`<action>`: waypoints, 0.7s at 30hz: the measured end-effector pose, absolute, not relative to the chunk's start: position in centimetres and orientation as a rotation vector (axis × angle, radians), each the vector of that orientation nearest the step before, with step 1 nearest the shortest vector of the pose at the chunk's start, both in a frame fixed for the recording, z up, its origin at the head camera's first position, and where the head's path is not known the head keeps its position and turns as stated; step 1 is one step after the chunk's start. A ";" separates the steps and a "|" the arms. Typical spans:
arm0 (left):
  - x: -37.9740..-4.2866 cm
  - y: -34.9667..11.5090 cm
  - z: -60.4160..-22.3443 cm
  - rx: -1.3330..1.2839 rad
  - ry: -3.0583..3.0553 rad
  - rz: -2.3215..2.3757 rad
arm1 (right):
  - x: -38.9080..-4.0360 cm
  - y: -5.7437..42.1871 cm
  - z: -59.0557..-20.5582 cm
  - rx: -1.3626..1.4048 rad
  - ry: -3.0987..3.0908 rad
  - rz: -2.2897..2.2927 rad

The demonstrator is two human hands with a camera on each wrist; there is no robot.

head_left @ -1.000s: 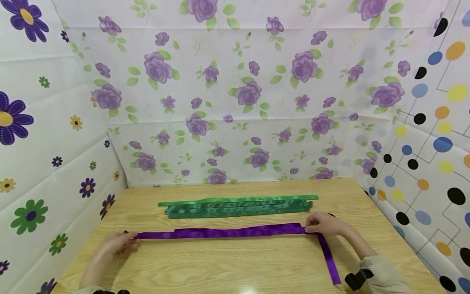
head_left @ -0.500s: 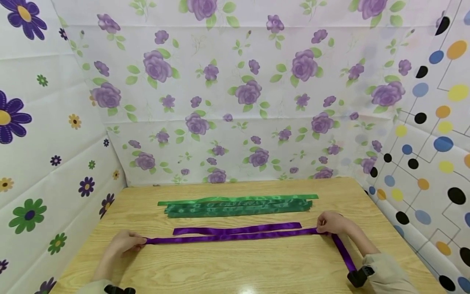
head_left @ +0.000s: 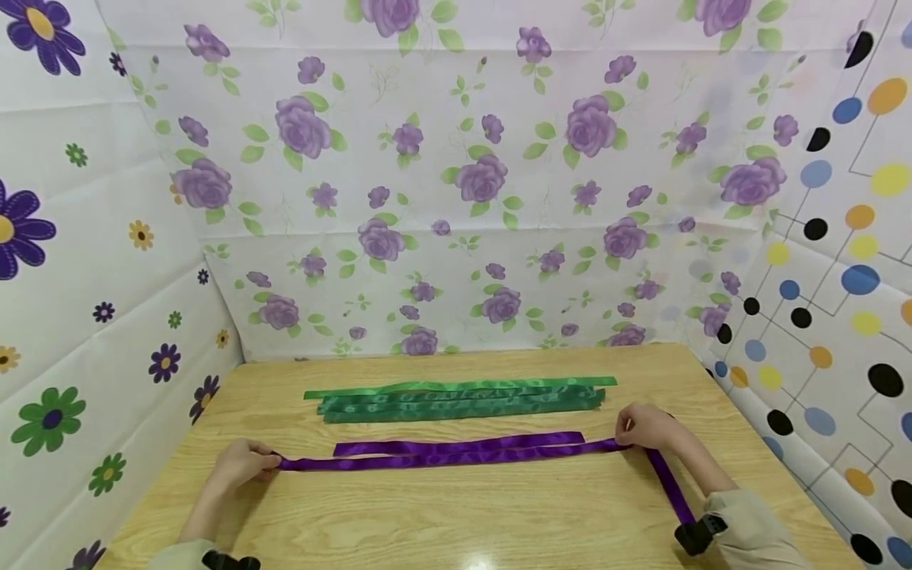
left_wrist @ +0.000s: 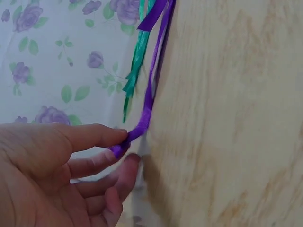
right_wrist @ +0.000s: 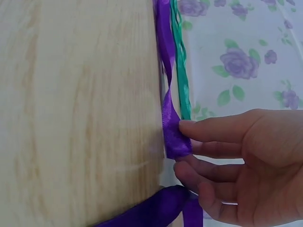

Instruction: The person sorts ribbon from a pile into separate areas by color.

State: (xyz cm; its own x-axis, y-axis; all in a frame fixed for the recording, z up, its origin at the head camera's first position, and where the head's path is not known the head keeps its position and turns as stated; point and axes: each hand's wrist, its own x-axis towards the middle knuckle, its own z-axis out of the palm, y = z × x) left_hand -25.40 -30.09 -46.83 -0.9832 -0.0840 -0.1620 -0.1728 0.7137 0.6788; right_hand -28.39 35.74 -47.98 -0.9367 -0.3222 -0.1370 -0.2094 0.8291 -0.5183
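A long purple satin ribbon (head_left: pixel 499 457) stretches across the table between the two hands. The left hand (head_left: pixel 245 463) pinches its left end between thumb and forefinger, as the left wrist view shows on the purple ribbon (left_wrist: pixel 146 113). Toward the other end, the right hand (head_left: pixel 647 427) pinches the same ribbon (right_wrist: pixel 174 137), and a tail runs from there toward the right sleeve. Just behind lies a shorter-looking purple ribbon (head_left: pixel 363 448), which the held one meets or overlaps in the middle; exact contact cannot be told.
Dark green ribbons (head_left: pixel 456 406) lie side by side farther back, with a brighter green ribbon (head_left: pixel 513 385) along their far edge. The wooden table (head_left: pixel 427 514) is bounded by a flowered cloth (head_left: pixel 456 277) behind and patterned cloths on both sides.
The held ribbon has shifted right and nearer the person, uncovering part of the purple ribbon behind it. Both hands moved right; in the last half second the ribbon has edged back slightly.
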 end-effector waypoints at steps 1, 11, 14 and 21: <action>-25.3 -30.0 -46.6 -0.204 2.812 1.093 | -28.4 35.7 -47.9 -0.419 2.805 -0.754; -24.9 -28.1 -44.5 -0.038 3.038 0.805 | -28.1 34.2 -46.3 -0.468 2.943 -0.774; -25.2 -27.2 -44.6 0.030 3.096 0.799 | -27.9 33.6 -46.0 -0.474 3.011 -0.769; -25.2 -24.9 -44.3 0.181 3.123 0.855 | -27.7 31.8 -45.5 -0.595 3.200 -0.620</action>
